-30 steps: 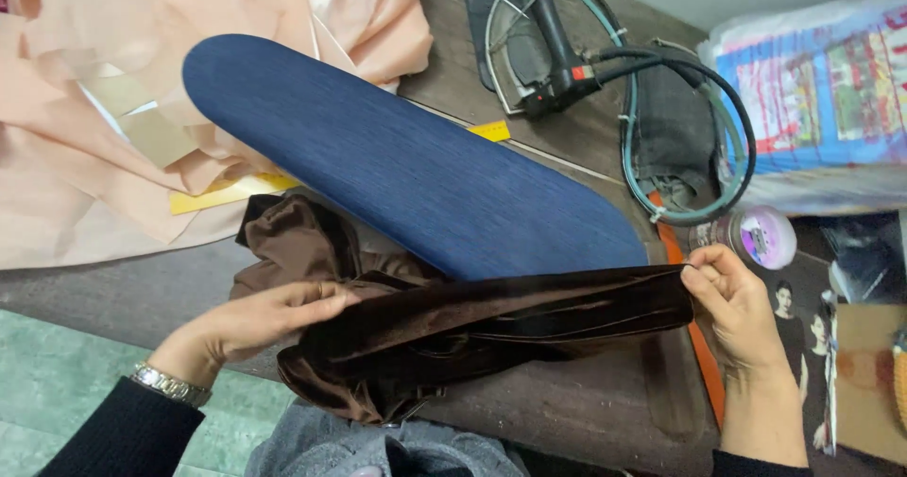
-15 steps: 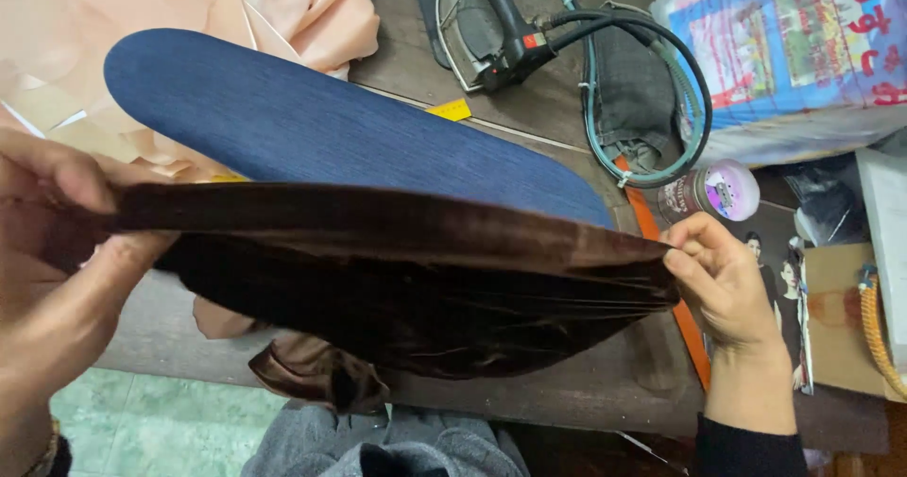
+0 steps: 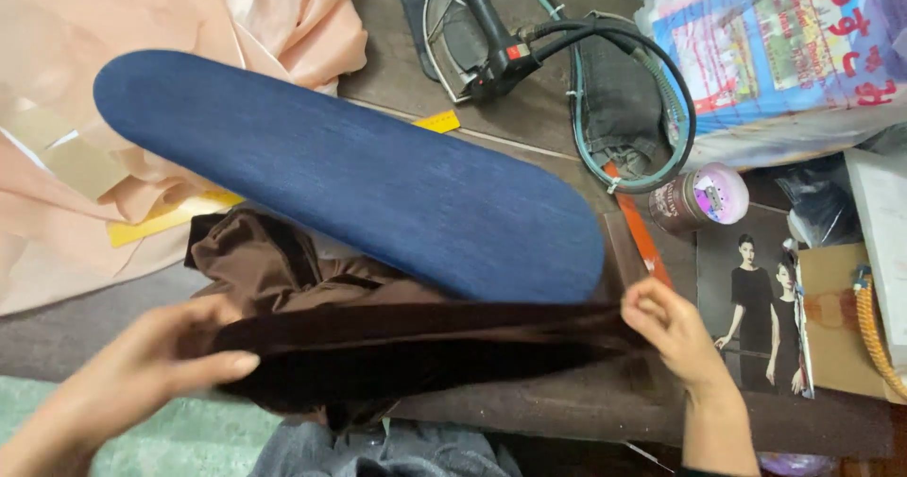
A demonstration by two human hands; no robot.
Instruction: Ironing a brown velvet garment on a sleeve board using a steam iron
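Note:
A dark brown velvet cloth [image 3: 416,349] is stretched between my two hands in front of a long blue padded pressing board [image 3: 350,175]. My left hand [image 3: 142,368] grips the cloth's left end, thumb on top. At the cloth's right end my right hand [image 3: 671,331] pinches the edge beside the board's rounded tip. More of the brown cloth bunches under the board at the left [image 3: 255,260].
Peach fabric [image 3: 142,24] is heaped at the back left over a yellow ruler [image 3: 156,224]. A steam iron [image 3: 472,24] with a looped hose [image 3: 652,99] rests at the back. A small round tin [image 3: 704,196], a printed bag [image 3: 784,52] and a magazine [image 3: 756,307] lie right.
The cloth, held up and spread wide half a second ago, has come down to table level. My left hand has dropped lower and the view has shifted back.

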